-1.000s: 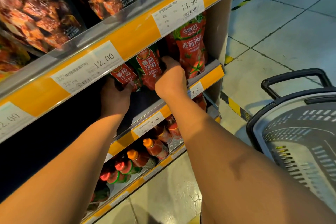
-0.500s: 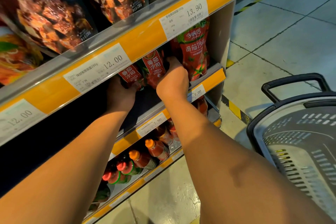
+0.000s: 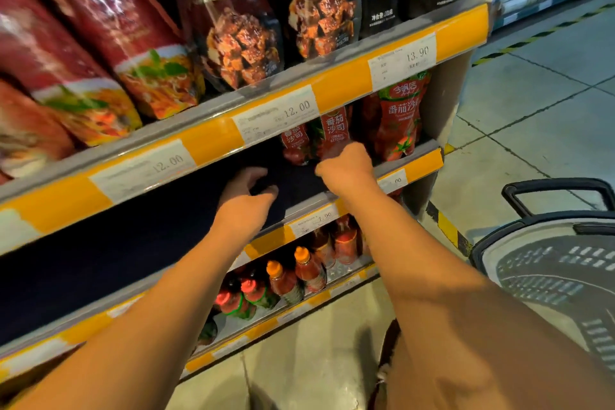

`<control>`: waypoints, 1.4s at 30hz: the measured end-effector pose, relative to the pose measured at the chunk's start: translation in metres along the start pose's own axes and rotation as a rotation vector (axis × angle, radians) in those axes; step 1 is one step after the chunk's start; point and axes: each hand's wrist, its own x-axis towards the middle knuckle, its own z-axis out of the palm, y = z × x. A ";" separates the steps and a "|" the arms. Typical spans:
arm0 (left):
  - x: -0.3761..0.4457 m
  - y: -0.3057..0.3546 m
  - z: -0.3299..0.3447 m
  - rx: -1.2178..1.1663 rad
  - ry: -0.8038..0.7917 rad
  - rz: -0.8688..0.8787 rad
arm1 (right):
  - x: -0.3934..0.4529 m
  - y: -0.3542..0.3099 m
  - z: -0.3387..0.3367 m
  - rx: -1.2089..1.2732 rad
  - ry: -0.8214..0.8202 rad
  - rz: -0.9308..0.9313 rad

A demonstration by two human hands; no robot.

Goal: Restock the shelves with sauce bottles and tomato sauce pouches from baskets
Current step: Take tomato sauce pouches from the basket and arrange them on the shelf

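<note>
While both bare arms reach into the middle shelf with its yellow price rail (image 3: 422, 161), the head view shows the red soft plastic tomato sauce pouches (image 3: 332, 133) standing upright at that shelf's right end, tops up, long axis vertical, printed fronts facing out. The right hand (image 3: 347, 166) is a loose fist just in front of the pouches' bases; whether its fingers pinch one, I cannot tell. The left hand (image 3: 248, 190), left of the pouches, has curled fingers holding nothing visible. Such pouches are likely light, floppy and slick, best gripped by both side edges near the middle. Orange-capped sauce bottles (image 3: 307, 271) stand below that shelf; a grey plastic basket (image 3: 549, 276) sits to its right.
</note>
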 end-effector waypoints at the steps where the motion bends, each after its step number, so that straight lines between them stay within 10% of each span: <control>1: -0.010 -0.001 -0.011 -0.007 -0.011 0.027 | -0.007 -0.002 0.008 -0.033 -0.102 -0.017; 9: -0.109 -0.023 -0.111 -0.049 0.008 0.079 | -0.076 -0.028 0.074 -0.306 -0.553 -0.354; 26: -0.357 -0.151 -0.320 -0.120 0.558 -0.113 | -0.296 -0.077 0.241 -0.177 -1.015 -0.674; 42: -0.601 -0.305 -0.364 -0.207 0.959 -0.576 | -0.543 -0.058 0.386 -0.572 -1.551 -1.054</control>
